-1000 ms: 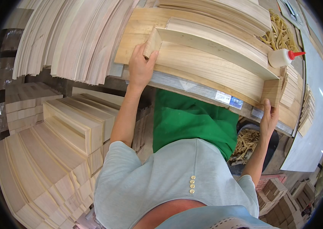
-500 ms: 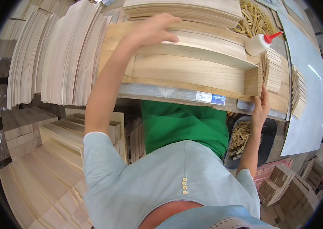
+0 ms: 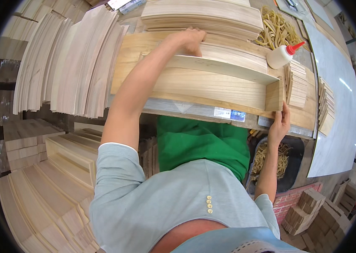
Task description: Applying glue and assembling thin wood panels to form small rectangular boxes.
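Note:
A long upright wooden board (image 3: 228,67) meets a short end piece (image 3: 274,96) at its right end, forming a corner on the worktable. My right hand (image 3: 281,124) pinches the near edge of that end piece from below. Behind the upright board lies a low pile of long thin boards (image 3: 237,57). Across this pile's left part my left hand (image 3: 191,41) bends its fingers over the far side, with the thumb toward me, closed on a board there. My left forearm hides the left end of the upright board.
A white glue bottle (image 3: 280,58) with a red tip leans right of the boards. Small wooden pieces (image 3: 297,84) lie beyond it, with rubber bands (image 3: 277,29) behind. Stacked panels (image 3: 77,63) stand left; a black bin (image 3: 294,162) sits below the table edge.
My left hand has moved right along the boards, and its spread fingers have closed over the pile. My right hand stays at the end piece.

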The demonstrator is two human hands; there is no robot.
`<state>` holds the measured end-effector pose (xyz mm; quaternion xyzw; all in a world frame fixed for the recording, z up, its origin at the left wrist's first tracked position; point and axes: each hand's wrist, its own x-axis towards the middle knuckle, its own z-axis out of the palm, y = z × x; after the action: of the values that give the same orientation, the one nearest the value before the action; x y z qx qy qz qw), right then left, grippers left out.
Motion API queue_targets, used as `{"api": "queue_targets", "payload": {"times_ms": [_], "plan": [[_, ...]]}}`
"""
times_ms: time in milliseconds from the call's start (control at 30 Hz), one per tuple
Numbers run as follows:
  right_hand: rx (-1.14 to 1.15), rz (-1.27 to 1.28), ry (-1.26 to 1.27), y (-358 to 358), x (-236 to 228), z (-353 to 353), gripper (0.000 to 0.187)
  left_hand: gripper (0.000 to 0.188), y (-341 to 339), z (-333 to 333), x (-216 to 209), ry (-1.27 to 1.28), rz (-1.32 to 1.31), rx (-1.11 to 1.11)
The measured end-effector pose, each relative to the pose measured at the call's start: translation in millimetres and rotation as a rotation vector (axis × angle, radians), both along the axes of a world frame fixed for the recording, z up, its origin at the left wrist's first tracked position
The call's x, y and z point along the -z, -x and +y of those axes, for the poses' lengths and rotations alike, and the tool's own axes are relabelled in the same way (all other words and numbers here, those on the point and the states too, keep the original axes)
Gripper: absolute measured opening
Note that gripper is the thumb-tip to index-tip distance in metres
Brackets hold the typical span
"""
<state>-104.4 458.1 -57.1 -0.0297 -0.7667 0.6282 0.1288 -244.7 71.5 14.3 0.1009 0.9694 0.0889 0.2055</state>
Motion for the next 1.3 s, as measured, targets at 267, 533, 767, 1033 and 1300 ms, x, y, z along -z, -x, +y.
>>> {"api": "queue_targets", "payload": {"times_ms": [267, 533, 767, 1033, 1300], "plan": [[-0.065, 0.065, -0.058, 89, -56, 5, 0.054, 0.066, 6, -10, 5, 0.02, 0.002, 0.044], [-0.23, -0.052, -0.449, 173, -71, -27, 0.071, 0.066, 10, -3, 0, 0.02, -0.036, 0.057], [-0.12, 0.101, -0.502, 182, -55, -26, 0.058, 0.073, 7, -1, -8, 0.053, -0.075, 0.036], [-0.091, 0.037, -0.511, 161, -74, -5, 0.057, 0.066, 10, -10, 4, -0.097, -0.029, 0.026], [-0.203, 0.086, -0.192, 84, -134, 10, 0.039, 0.023, -1, -39, -45, -0.465, 0.196, -0.014]]}}
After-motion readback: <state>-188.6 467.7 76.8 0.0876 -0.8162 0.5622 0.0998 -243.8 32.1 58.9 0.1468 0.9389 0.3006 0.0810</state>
